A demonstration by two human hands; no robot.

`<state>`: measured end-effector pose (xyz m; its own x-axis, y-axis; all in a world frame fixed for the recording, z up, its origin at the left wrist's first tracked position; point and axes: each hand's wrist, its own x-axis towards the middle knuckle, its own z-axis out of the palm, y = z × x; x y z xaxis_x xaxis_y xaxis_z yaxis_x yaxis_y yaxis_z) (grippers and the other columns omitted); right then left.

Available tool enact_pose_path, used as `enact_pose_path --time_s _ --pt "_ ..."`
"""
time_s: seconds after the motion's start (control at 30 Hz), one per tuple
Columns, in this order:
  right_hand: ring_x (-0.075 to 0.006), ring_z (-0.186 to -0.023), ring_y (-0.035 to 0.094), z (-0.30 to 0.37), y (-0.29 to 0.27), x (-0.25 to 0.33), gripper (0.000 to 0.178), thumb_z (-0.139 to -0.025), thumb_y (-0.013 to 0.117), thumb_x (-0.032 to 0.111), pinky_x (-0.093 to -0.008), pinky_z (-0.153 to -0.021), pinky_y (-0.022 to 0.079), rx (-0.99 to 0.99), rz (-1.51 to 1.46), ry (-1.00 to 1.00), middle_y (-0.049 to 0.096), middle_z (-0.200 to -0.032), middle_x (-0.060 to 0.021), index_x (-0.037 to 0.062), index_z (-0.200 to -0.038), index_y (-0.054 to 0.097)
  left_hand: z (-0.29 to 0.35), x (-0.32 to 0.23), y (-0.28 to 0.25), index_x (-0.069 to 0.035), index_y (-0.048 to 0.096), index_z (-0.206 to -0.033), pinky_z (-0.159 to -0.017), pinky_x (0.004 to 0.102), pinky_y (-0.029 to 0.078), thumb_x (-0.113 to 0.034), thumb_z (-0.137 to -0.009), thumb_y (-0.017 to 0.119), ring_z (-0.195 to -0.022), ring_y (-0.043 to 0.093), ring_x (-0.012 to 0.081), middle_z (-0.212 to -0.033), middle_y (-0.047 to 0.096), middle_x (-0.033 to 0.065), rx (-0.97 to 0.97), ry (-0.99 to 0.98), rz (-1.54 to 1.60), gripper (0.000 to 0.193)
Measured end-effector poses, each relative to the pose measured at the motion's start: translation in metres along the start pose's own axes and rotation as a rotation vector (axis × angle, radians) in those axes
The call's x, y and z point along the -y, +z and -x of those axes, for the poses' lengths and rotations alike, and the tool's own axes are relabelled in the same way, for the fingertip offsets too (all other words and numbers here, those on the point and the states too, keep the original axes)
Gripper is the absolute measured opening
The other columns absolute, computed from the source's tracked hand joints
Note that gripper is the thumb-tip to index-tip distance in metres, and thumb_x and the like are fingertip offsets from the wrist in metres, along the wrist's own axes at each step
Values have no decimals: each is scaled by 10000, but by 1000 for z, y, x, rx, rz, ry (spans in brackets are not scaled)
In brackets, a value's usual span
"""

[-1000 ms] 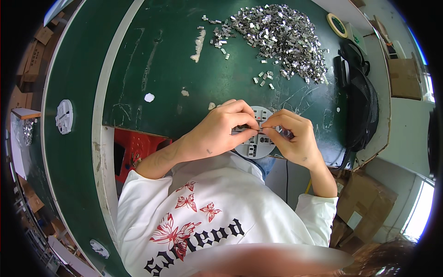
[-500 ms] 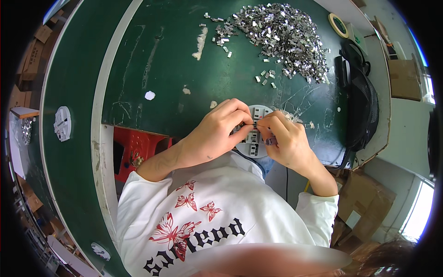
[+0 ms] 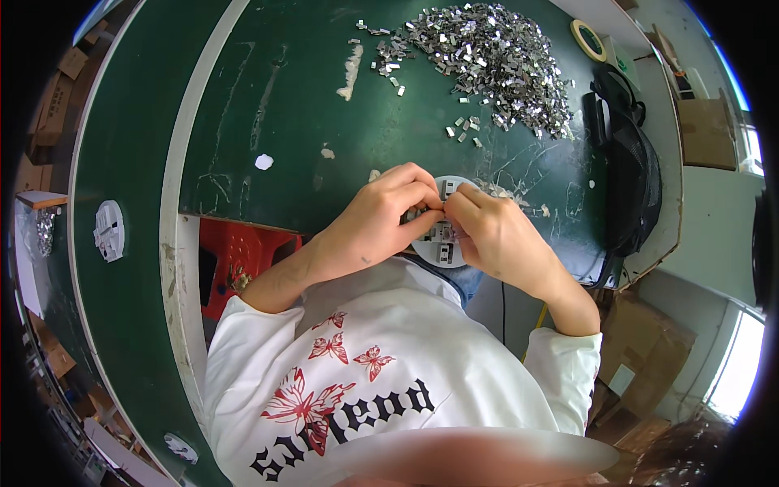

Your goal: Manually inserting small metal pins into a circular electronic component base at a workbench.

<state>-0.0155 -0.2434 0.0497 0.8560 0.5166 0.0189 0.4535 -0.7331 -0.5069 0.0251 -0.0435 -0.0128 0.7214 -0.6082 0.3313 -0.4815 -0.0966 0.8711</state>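
The work area is a green tabletop (image 3: 308, 187), scratched and marked, with a pale rail (image 3: 185, 122) along its left edge. A round light-grey plate (image 3: 428, 253), fitted with small rectangular parts, lies at the near edge, right of the middle; its support is not visible. Left hand (image 3: 380, 215): over the plate's left side, thumb and forefinger brought together at the tips; whether a part sits between them is too small to tell. Right hand (image 3: 505, 237): over the plate's right side, fingers curled, tips meeting the left hand's; its grip is hidden and cannot be determined. A white scrap (image 3: 264, 162) lies towards the left edge. A heap of small silvery metal pieces (image 3: 499, 65) occupies the far right area, with strays at its left and near sides. A tape roll (image 3: 578, 42) stands at the right edge, near the far corner; a black mesh bag (image 3: 635, 191) lies along that edge. Beyond the rail, a second green surface (image 3: 122, 325) bears a white round plate (image 3: 108, 231). A red plastic stool (image 3: 239, 260) is partly visible below the near edge.
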Motion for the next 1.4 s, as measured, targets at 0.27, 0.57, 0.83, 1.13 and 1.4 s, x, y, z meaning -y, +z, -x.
enact_pose_path --time_s 0.27,0.57,0.83,1.13,1.4 --pt "-202 -507 454 -3 -10 5 288 -948 549 61 -348 -468 401 -323 -583 109 437 -565 -72 40 -679 448 10 -7 -3 -12 601 -1245 -991 413 463 -251 -740 868 -1190 540 318 -1267 564 130 40 22 -111 620" --pt "-140 -500 302 -23 8 -1 543 -1077 373 298 -300 -457 318 -444 -1190 -64 370 -514 -21 103 -573 319 10 0 16 66 266 -1489 -1201 556 228 -481 -683 862 -1428 297 402 -1509 345 206 163 59 -344 1142" --pt "-138 -476 282 -24 16 -5 544 -1085 375 302 -313 -446 301 -469 -1155 -45 355 -506 -22 89 -586 334 6 0 14 58 326 -1460 -1197 562 238 -472 -678 866 -1417 320 388 -1489 374 199 152 57 -338 1088" --pt "-122 -436 293 -23 13 -10 506 -1076 413 252 -314 -445 289 -687 -1223 -25 434 -538 -39 83 -601 371 5 1 14 58 350 -1453 -1189 555 259 -407 -640 899 -1400 349 384 -1461 408 205 113 56 -283 1085" --pt "-139 -544 513 -27 -14 -58 143 -926 671 95 -294 -513 402 -450 10 294 611 -763 -66 -37 -904 622 3 5 12 81 324 -1468 -1178 538 281 -327 -619 923 -1396 345 406 -1459 399 237 33 14 -211 1117"
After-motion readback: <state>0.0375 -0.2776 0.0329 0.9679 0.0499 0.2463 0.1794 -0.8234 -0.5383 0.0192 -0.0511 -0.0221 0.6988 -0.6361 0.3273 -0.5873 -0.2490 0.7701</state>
